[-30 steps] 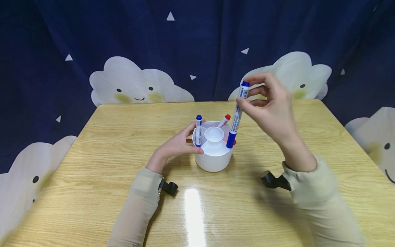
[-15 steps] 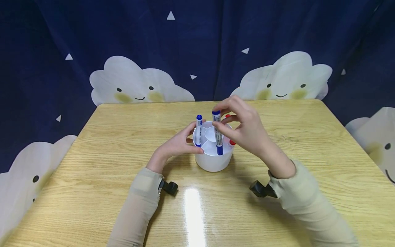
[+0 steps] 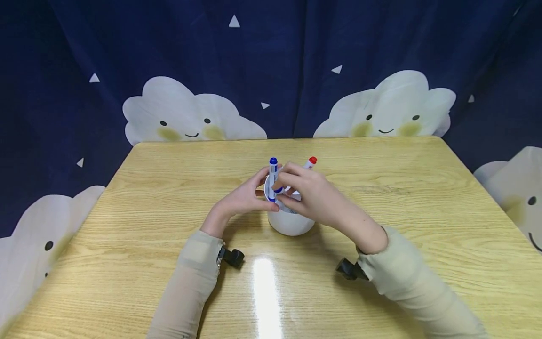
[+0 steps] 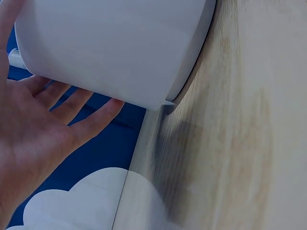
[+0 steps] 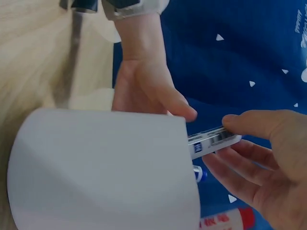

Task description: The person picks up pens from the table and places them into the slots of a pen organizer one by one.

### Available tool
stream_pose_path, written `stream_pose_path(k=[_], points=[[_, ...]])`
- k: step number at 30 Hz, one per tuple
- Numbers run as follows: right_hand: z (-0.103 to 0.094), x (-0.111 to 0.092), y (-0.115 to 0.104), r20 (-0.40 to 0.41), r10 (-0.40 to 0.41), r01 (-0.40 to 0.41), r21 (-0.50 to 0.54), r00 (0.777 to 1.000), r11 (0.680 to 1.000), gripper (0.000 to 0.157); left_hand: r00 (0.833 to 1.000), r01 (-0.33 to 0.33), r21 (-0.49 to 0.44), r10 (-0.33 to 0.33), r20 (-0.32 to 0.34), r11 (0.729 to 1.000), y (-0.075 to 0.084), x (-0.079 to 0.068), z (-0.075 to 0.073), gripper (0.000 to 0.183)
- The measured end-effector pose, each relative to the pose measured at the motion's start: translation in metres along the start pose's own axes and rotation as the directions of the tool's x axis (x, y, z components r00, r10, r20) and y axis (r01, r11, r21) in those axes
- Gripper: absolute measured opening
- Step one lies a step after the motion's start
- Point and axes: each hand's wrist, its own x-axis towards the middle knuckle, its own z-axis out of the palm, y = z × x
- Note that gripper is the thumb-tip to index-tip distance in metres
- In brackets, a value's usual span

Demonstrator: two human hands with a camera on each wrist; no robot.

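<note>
A round white desk organiser [image 3: 291, 225] with compartments stands upright on the table. My left hand [image 3: 241, 200] holds it from the left, thumb at the near rim and fingers round the far side; in the left wrist view the fingertips lie along the organiser's wall [image 4: 105, 48]. Over its top, my right hand [image 3: 315, 193] pinches a white marker with blue ends, and the right wrist view shows this marker [image 5: 213, 142] with its lower part hidden inside the organiser. Another blue-capped marker [image 3: 273, 174] stands in the left compartment. Behind my right hand, a red-capped marker [image 3: 312, 163] leans outward.
The wooden table [image 3: 169, 188] extends around the organiser. A dark blue curtain [image 3: 271, 61] with printed clouds hangs behind its far edge. Black wrist-camera mounts [image 3: 234, 258] jut inward from both sleeves.
My right hand has moved left and down with the blue marker, from above the organiser's right side to its left compartments, lowering the marker inside. The left hand has stayed in place.
</note>
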Motion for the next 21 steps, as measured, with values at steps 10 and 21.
stream_pose_path(k=[10,21], points=[[0.007,0.0,-0.002,0.05,-0.044,0.049,-0.084,0.998,0.995,0.012,1.0,0.002,-0.014,-0.002,0.02,1.0,0.001,-0.001,-0.001,0.088],[-0.028,-0.013,0.015,-0.101,0.165,-0.169,-0.031,0.981,0.985,0.012,0.991,0.127,0.079,-0.124,-0.044,0.989,-0.003,-0.008,-0.006,0.094]])
